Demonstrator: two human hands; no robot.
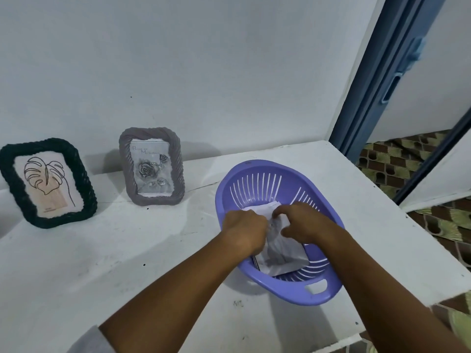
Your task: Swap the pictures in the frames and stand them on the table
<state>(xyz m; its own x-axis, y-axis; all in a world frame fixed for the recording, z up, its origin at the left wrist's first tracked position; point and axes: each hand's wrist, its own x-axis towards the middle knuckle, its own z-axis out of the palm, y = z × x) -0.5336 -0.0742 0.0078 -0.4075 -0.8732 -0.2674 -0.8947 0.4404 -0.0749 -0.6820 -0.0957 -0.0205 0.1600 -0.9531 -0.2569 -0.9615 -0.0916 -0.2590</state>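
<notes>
While two frames [48, 183] stood near the table's [102, 250] back edge, the left hand [246, 230] and right hand [302, 222] gripped papers [283, 253] in the basket [254, 179].

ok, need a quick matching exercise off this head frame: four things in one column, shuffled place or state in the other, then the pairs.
Things
1. black frame
2. grey frame
3. purple basket
4. papers

Place or state
A. lies inside the basket, under both hands
B. stands far left, shows a leaf line drawing
C. sits on the table at the right, slotted walls
D. stands against the wall, shows a rose print

Pairs: 1-B, 2-D, 3-C, 4-A

The left hand and right hand both reach into the basket onto the papers.
</notes>
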